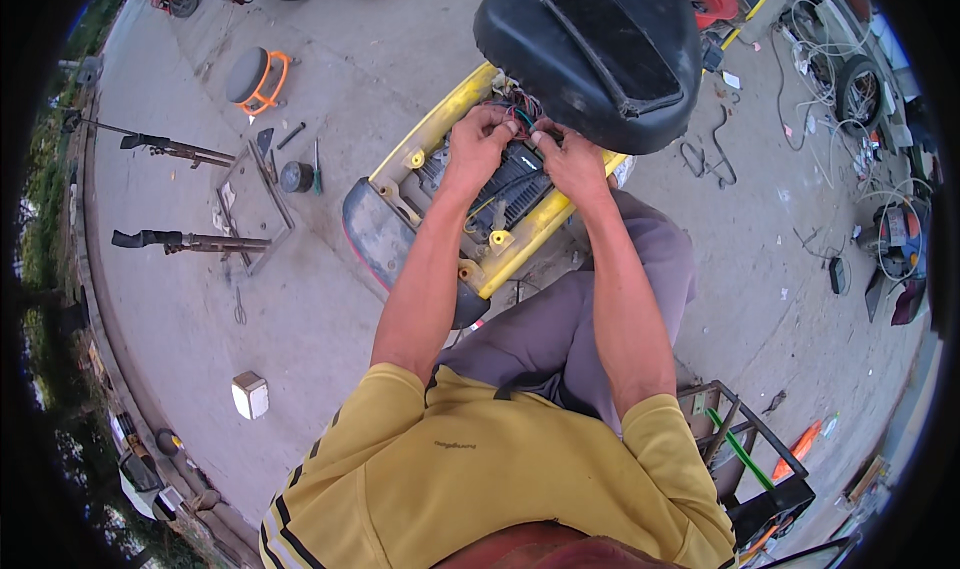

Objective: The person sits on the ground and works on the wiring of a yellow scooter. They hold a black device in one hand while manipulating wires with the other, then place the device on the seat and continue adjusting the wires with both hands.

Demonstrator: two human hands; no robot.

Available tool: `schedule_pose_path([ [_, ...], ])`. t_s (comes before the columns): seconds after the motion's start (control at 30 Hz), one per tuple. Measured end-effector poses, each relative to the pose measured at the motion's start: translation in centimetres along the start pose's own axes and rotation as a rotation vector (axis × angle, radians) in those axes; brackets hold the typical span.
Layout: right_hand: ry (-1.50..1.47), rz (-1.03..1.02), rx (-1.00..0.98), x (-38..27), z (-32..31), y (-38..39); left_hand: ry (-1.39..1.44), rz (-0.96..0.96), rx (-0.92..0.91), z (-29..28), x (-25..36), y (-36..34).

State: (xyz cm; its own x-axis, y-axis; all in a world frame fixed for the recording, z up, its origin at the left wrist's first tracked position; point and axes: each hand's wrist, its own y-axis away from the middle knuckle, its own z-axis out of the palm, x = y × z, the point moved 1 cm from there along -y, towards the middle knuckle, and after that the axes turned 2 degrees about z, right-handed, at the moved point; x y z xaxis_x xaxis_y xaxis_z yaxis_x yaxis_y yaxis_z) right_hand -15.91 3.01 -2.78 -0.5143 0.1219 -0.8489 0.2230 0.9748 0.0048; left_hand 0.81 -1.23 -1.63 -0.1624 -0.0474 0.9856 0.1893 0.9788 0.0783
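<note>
A yellow-framed scooter body [545, 231] stands before my knees with its inside exposed. Within the frame sits a black finned box [520, 191], and thin coloured wires [524, 118] bunch at its far end. My left hand [478, 149] pinches wires from the left side, thumb and fingertips together. Opposite it, close by, my right hand [572, 161] is also closed with its fingertips on the wires. The exact wire ends between the fingers are too small to make out. A large black seat [510, 31] overhangs the far right of the frame, just beyond my right hand.
To the left are an orange-legged stool [262, 81], a metal frame with two handles [268, 209], a dark round pot [297, 177] and a screwdriver [318, 167]. A white block [250, 396] lies nearer. Tangled pale cables [828, 44] spread at far right; a black metal rack [770, 499] stands near right.
</note>
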Motion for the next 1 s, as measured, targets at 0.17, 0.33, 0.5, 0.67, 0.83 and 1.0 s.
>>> schedule_pose_path([
  [0.17,-0.048,-0.007,0.011,0.9,0.4,-0.3,-0.01,0.035,-0.011,0.0,-0.1,-0.1],
  [0.33,-0.045,0.056,0.006,0.3,0.2,-0.2,0.011,0.055,-0.005,0.2,-0.5,-0.3],
  [0.5,-0.117,0.17,-0.024,-1.0,-0.4,0.1,0.027,0.095,-0.003,0.3,-0.5,-0.3],
  [0.67,-0.159,0.184,-0.052,-2.6,-1.1,0.6,0.003,0.145,0.05,0.4,-1.5,-0.8],
  [0.83,-0.159,0.113,-0.045,-1.5,-0.3,0.7,-0.013,0.142,0.08,0.8,-1.3,-0.9],
  [1.0,-0.079,0.117,-0.02,-1.3,-0.2,0.6,-0.101,0.109,0.022,0.5,0.9,0.2],
])
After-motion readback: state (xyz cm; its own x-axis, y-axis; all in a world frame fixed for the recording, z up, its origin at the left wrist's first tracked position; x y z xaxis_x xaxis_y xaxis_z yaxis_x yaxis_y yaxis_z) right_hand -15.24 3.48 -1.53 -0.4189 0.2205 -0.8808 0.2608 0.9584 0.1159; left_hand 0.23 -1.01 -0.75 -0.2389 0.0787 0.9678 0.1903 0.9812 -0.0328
